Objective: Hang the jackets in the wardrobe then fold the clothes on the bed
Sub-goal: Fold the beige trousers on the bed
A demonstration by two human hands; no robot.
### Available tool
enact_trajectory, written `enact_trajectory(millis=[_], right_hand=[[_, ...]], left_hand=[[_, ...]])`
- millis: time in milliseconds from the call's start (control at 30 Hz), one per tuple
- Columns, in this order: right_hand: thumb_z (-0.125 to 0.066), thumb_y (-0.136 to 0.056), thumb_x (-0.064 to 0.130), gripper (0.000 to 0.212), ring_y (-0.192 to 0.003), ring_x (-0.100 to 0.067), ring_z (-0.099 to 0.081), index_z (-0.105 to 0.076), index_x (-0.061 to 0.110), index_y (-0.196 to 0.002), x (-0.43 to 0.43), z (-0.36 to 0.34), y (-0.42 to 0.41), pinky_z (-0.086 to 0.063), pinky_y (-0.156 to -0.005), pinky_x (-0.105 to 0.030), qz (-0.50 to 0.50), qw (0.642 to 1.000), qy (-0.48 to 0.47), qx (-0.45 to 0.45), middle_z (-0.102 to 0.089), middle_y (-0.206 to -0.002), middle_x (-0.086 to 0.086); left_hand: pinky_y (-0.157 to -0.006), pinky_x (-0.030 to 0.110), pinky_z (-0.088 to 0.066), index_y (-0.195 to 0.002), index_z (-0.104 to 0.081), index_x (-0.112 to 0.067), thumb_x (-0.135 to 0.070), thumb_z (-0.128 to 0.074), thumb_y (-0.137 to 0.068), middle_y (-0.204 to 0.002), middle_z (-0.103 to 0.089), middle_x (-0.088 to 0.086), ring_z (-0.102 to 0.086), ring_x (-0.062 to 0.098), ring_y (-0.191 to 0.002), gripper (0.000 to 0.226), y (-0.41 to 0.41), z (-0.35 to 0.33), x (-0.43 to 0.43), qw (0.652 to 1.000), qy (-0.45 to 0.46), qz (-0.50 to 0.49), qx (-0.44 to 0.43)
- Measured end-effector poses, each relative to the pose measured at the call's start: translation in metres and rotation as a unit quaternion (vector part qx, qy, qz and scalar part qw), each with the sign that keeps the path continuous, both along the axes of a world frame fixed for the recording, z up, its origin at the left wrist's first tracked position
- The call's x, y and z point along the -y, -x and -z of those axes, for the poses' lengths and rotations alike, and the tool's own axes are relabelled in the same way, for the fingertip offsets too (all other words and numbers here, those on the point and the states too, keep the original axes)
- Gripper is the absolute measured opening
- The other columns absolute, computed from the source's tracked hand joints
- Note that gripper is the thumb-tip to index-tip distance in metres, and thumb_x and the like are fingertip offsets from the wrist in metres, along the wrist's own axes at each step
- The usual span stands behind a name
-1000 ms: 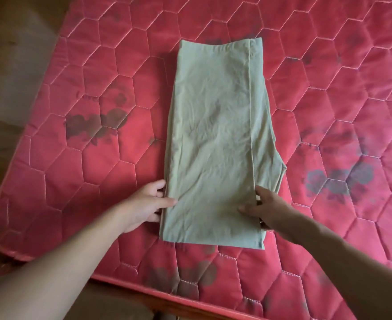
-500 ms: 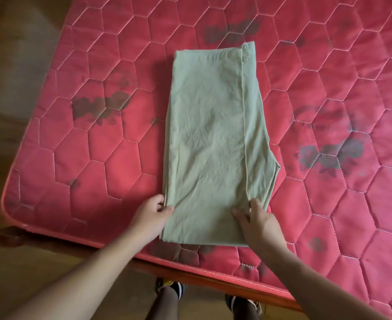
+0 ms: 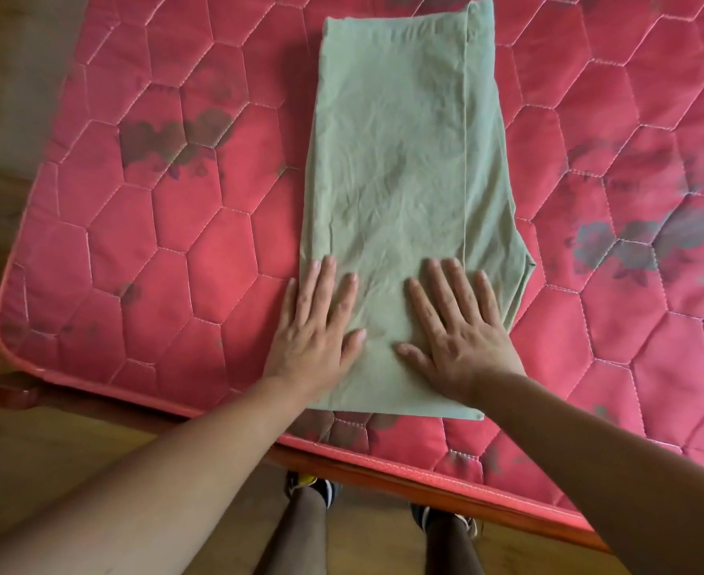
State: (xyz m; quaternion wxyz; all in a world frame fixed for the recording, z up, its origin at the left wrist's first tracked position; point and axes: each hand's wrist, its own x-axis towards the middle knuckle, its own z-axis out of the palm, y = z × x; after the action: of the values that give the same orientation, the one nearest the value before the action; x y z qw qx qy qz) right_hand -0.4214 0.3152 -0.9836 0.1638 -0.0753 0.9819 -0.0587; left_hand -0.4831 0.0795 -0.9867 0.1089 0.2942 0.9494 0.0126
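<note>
Half a second ago both hands were curled at the 2 side edges of the folded pale green trousers [image 3: 400, 159], squaring up the near end. Now they lie on top. Our left hand [image 3: 315, 329] is released and flat, fingers straight and slightly spread, pressing the near left part of the cloth, with its outermost finger lapping over the edge onto the red quilted mattress [image 3: 167, 284]. Our right hand [image 3: 462, 334] is equally flat and grasps nothing, palm down on the near right part, just inside the lengthwise seam [image 3: 464, 159]. We read this as the end of aligning and the start of smoothing: the long fold looks settled, and a crosswise fold is probably next, so this garment is partly folded, not finished.

The trousers lie on the mattress near its front edge, above the wooden bed frame [image 3: 383, 471]. Their long axis runs straight away from us, leaning a little to the right at the far end, which reaches the top of the view. The near end sits just inside the mattress edge. The strip is narrower far off and wider near us, where 1 corner juts out to the right. We cannot tell for sure which end is the waist.
</note>
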Motion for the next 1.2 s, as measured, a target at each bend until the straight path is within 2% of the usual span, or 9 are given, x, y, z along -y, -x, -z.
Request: enact_trajectory(millis=[100,233,433,567,633,767,900,1067,1200], right_hand=[[-0.033,-0.099,0.064,0.080,-0.157,-0.036,-0.010,-0.030,0.012,-0.159,-0.007,-0.011,0.022,-0.011,-0.122,-0.066,0.022,0.998,0.018,-0.051,-0.015,-0.169,-0.016],[-0.035,-0.103,0.055,0.074,-0.157,-0.035,0.002,-0.022,0.012,-0.161,-0.018,-0.012,0.110,-0.002,-0.125,-0.061,0.058,0.995,0.017,-0.075,-0.003,-0.171,-0.013],[-0.008,-0.099,0.070,0.080,-0.156,-0.028,0.020,0.005,0.024,-0.163,-0.021,0.001,0.170,0.010,-0.123,-0.060,0.076,0.996,-0.046,-0.011,0.016,-0.170,-0.007],[-0.038,-0.100,0.058,0.064,-0.153,-0.032,-0.017,-0.032,0.025,-0.155,-0.035,-0.023,0.190,-0.013,-0.121,-0.055,0.062,0.997,-0.022,-0.042,-0.017,-0.167,-0.010],[-0.044,-0.099,0.053,0.062,-0.152,-0.033,-0.019,-0.037,0.022,-0.152,-0.048,-0.026,0.217,-0.016,-0.120,-0.056,0.074,0.993,-0.044,-0.078,-0.018,-0.167,-0.013],[-0.015,-0.097,0.074,0.085,-0.156,-0.030,0.017,-0.001,0.023,-0.164,-0.059,-0.003,0.271,0.009,-0.122,-0.062,0.113,0.989,-0.066,-0.062,0.017,-0.170,-0.009],[-0.005,-0.093,0.079,0.088,-0.157,-0.028,0.012,-0.001,0.026,-0.164,-0.061,0.016,0.273,0.001,-0.125,-0.058,0.130,0.987,-0.030,-0.089,0.013,-0.171,-0.008],[0.005,-0.094,0.076,0.087,-0.157,-0.030,0.015,0.003,0.025,-0.164,-0.059,-0.005,0.271,0.009,-0.121,-0.065,0.129,0.986,-0.087,-0.065,0.015,-0.170,-0.011],[-0.028,-0.106,0.053,0.067,-0.157,-0.034,0.007,-0.023,0.016,-0.162,-0.022,-0.008,0.192,0.007,-0.121,-0.066,0.069,0.992,-0.070,-0.078,0.004,-0.171,-0.016]], left_hand=[[-0.120,0.062,-0.021,-0.156,-0.037,-0.014,-0.044,-0.044,-0.099,-0.164,-0.026,0.020,-0.019,0.034,-0.154,0.065,0.026,-0.010,-0.009,0.998,-0.053,-0.001,-0.023],[-0.124,0.054,-0.018,-0.159,-0.030,-0.011,-0.041,-0.039,-0.104,-0.166,-0.020,0.021,-0.014,0.035,-0.155,0.063,0.106,-0.006,-0.043,0.995,-0.064,0.005,-0.081],[-0.124,0.052,-0.017,-0.159,-0.029,-0.011,-0.047,-0.036,-0.101,-0.165,-0.018,0.026,-0.014,0.038,-0.155,0.068,0.149,0.016,-0.064,0.996,-0.008,-0.005,-0.086],[-0.123,0.052,-0.020,-0.138,-0.055,-0.014,-0.043,-0.042,-0.094,-0.146,-0.045,0.022,-0.038,0.040,-0.139,0.055,0.183,-0.011,-0.072,0.996,-0.020,0.009,-0.092],[-0.125,0.053,-0.015,-0.145,-0.048,-0.015,-0.044,-0.040,-0.096,-0.156,-0.033,0.022,-0.027,0.040,-0.148,0.058,0.216,-0.016,-0.083,0.995,-0.029,-0.002,-0.099],[-0.127,0.050,-0.004,-0.162,-0.014,-0.016,-0.055,-0.031,-0.100,-0.169,0.001,0.019,0.004,0.032,-0.157,0.075,0.265,0.003,-0.101,0.997,-0.027,-0.023,-0.072],[-0.127,0.045,-0.005,-0.162,-0.013,-0.015,-0.055,-0.031,-0.100,-0.169,0.001,0.019,0.003,0.033,-0.157,0.076,0.273,0.024,-0.102,0.995,-0.080,-0.043,-0.051],[-0.126,0.050,-0.002,-0.162,-0.003,-0.016,-0.059,-0.025,-0.101,-0.169,0.011,0.017,0.012,0.031,-0.156,0.078,0.271,0.000,-0.104,0.998,-0.027,-0.053,-0.016],[-0.125,0.056,-0.006,-0.161,-0.016,-0.015,-0.057,-0.031,-0.101,-0.168,0.000,0.021,0.002,0.035,-0.156,0.075,0.205,-0.015,-0.094,1.000,-0.018,-0.022,-0.009]])
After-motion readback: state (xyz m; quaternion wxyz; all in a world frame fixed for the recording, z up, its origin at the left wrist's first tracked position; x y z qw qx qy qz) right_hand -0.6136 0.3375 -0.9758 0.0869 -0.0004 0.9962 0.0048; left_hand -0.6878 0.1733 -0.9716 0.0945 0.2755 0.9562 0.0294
